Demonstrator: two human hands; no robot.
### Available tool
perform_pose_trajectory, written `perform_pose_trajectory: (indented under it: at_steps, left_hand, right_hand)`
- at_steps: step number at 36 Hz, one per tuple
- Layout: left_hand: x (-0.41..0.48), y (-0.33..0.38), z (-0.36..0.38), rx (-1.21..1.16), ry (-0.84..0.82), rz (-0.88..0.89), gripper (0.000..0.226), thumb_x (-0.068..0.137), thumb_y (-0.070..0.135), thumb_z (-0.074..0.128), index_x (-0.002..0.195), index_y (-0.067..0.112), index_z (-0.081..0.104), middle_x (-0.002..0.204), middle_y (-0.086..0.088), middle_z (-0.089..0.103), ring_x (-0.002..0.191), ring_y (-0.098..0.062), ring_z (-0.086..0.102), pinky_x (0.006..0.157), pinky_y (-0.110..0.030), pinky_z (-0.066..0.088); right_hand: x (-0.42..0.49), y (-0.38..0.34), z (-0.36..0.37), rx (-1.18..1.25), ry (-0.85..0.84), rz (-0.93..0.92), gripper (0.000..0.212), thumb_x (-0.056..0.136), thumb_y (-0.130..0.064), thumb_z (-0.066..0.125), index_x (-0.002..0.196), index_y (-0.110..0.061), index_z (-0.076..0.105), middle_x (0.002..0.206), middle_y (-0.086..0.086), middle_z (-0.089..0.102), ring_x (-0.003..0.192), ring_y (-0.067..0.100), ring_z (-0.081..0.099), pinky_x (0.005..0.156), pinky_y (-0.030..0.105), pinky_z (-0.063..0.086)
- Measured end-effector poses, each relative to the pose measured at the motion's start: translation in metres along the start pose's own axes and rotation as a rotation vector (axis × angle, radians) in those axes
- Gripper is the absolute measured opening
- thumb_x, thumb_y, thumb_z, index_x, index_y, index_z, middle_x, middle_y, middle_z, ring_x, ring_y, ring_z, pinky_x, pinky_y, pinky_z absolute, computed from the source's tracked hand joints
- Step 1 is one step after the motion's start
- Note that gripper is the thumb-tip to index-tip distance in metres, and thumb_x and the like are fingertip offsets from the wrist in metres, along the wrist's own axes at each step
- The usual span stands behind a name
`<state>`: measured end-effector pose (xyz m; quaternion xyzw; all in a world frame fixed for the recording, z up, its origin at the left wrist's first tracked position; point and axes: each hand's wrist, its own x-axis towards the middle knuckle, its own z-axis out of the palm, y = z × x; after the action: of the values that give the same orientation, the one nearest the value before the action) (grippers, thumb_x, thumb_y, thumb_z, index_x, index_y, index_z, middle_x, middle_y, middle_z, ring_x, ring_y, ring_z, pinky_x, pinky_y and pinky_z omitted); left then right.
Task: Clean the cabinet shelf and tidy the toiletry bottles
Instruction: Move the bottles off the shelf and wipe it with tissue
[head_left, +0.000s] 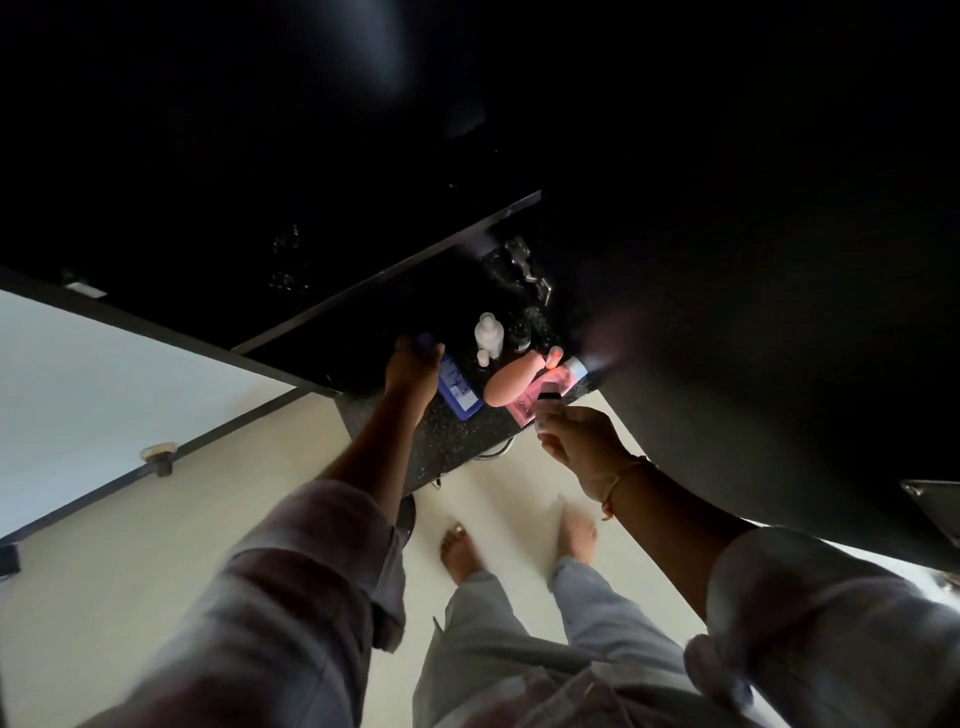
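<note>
My left hand (411, 368) grips the blue bottle (458, 388) on the speckled desk (451, 441); my right hand (581, 442) pinches a small dark-capped bottle (549, 401) near the peach bottle (511, 379).

Pale rolled shirt sleeves (291, 597), thin orange thread bracelet (615, 480) on right wrist, light grey trousers (493, 649), bare feet (460, 553) beneath.

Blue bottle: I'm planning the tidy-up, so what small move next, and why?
Probably stand the blue rectangular plastic bottle upright by the standing white translucent bottle: the left hand grips its upper end, and it lies slanted on the black speckled shelf.
</note>
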<state>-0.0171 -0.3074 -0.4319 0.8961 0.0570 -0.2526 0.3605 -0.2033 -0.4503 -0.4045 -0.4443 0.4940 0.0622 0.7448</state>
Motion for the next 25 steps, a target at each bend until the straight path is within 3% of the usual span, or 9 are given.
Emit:
perform_pose_trajectory:
  at_steps: [6, 9, 12, 14, 16, 20, 22, 25]
  left_hand:
    - [0.018, 0.0, 0.013, -0.064, -0.024, -0.018, 0.05, 0.089, 0.033, 0.065, 0.127, 0.004, 0.051, 0.115, -0.013, 0.064, 0.103, -0.027, 0.064, 0.076, -0.031, 0.051]
    - [0.024, -0.005, 0.017, -0.149, -0.07, -0.055, 0.051, 0.085, 0.028, 0.069, 0.128, 0.006, 0.051, 0.111, -0.011, 0.067, 0.1, -0.024, 0.066, 0.075, -0.033, 0.056]
    - [0.022, -0.004, 0.017, -0.175, -0.084, -0.069, 0.051, 0.088, 0.023, 0.067, 0.133, 0.005, 0.051, 0.108, -0.008, 0.069, 0.097, -0.021, 0.067, 0.059, -0.016, 0.046]
    - [0.018, -0.002, 0.017, -0.212, -0.073, -0.061, 0.056, 0.089, 0.02, 0.066, 0.139, 0.008, 0.045, 0.111, -0.006, 0.066, 0.099, -0.019, 0.065, 0.062, -0.017, 0.047]
    - [0.011, -0.001, 0.016, -0.2, -0.067, -0.042, 0.059, 0.09, 0.023, 0.066, 0.142, 0.01, 0.04, 0.115, -0.005, 0.063, 0.099, -0.017, 0.063, 0.066, -0.021, 0.049]
    - [-0.001, -0.008, 0.019, -0.139, -0.076, -0.003, 0.04, 0.09, 0.024, 0.065, 0.126, 0.012, 0.055, 0.108, -0.004, 0.067, 0.091, -0.017, 0.066, 0.059, -0.02, 0.047]
    - [-0.007, -0.011, 0.021, -0.097, -0.077, 0.011, 0.032, 0.089, 0.023, 0.064, 0.119, 0.012, 0.059, 0.103, -0.003, 0.067, 0.089, -0.017, 0.066, 0.062, -0.022, 0.048]
    - [-0.017, -0.014, 0.024, -0.067, -0.083, 0.001, 0.03, 0.089, 0.019, 0.062, 0.118, 0.012, 0.06, 0.106, -0.004, 0.066, 0.092, -0.018, 0.064, 0.068, -0.026, 0.05]
  right_hand:
    - [0.019, 0.005, 0.003, 0.018, 0.05, 0.031, 0.035, 0.091, -0.015, 0.065, 0.11, 0.015, 0.059, 0.083, 0.011, 0.051, 0.074, 0.016, 0.048, 0.072, 0.024, 0.051]
    - [0.023, 0.003, 0.007, 0.013, 0.084, 0.051, 0.032, 0.091, -0.014, 0.065, 0.108, 0.013, 0.061, 0.087, 0.013, 0.056, 0.078, 0.018, 0.053, 0.094, 0.041, 0.05]
    - [0.026, 0.001, 0.008, 0.059, 0.084, 0.067, 0.008, 0.088, -0.001, 0.064, 0.092, -0.004, 0.069, 0.085, 0.01, 0.063, 0.077, 0.014, 0.055, 0.087, 0.032, 0.052]
    - [0.03, 0.002, 0.007, 0.046, 0.112, 0.066, 0.004, 0.087, -0.002, 0.065, 0.089, -0.004, 0.068, 0.084, 0.011, 0.063, 0.074, 0.014, 0.055, 0.079, 0.028, 0.052]
    - [0.034, 0.002, 0.005, 0.005, 0.143, 0.056, 0.009, 0.085, -0.006, 0.068, 0.092, 0.0, 0.068, 0.081, 0.011, 0.062, 0.07, 0.014, 0.056, 0.073, 0.024, 0.054]
    - [0.042, 0.004, 0.002, -0.03, 0.152, 0.068, 0.022, 0.079, -0.002, 0.073, 0.101, -0.004, 0.07, 0.082, 0.008, 0.065, 0.07, 0.011, 0.059, 0.068, 0.02, 0.056]
    - [0.046, 0.006, 0.001, -0.036, 0.179, 0.064, 0.02, 0.077, -0.002, 0.072, 0.097, 0.001, 0.071, 0.08, 0.011, 0.065, 0.072, 0.016, 0.059, 0.077, 0.027, 0.056]
    - [0.054, 0.009, -0.002, -0.088, 0.207, 0.024, 0.019, 0.065, -0.021, 0.072, 0.079, -0.007, 0.073, 0.082, 0.013, 0.07, 0.083, 0.024, 0.065, 0.084, 0.038, 0.054]
